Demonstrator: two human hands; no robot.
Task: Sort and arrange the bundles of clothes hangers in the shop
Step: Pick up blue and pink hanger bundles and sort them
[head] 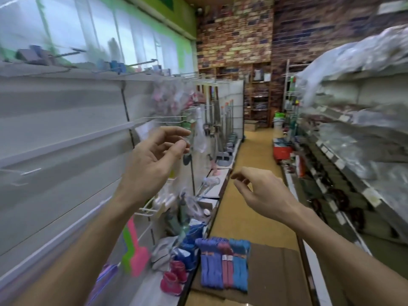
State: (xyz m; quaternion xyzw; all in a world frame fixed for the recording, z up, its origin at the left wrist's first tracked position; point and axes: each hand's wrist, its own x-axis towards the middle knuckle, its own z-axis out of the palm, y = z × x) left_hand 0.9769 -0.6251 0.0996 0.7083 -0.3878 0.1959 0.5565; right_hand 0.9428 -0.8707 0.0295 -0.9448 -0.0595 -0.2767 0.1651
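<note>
Blurring smears the left shelving [66,133] and its hanging packets. Both grips are loosely curled on nothing: left hand [152,155] raised, right hand [260,191] lower. Hanger bundles [224,263], blue and pink, lie on cardboard [276,272] over the aisle floor [256,151].

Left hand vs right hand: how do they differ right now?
The left hand is raised higher, by the white shelf, palm turned toward the camera; the right hand sits lower over the aisle, its back facing the camera. The left hand's fingers reach toward a wire hook; the right hand's fingers droop down. Both hold nothing, fingers loosely curled, and the hanger bundles lie untouched on cardboard below.
</note>
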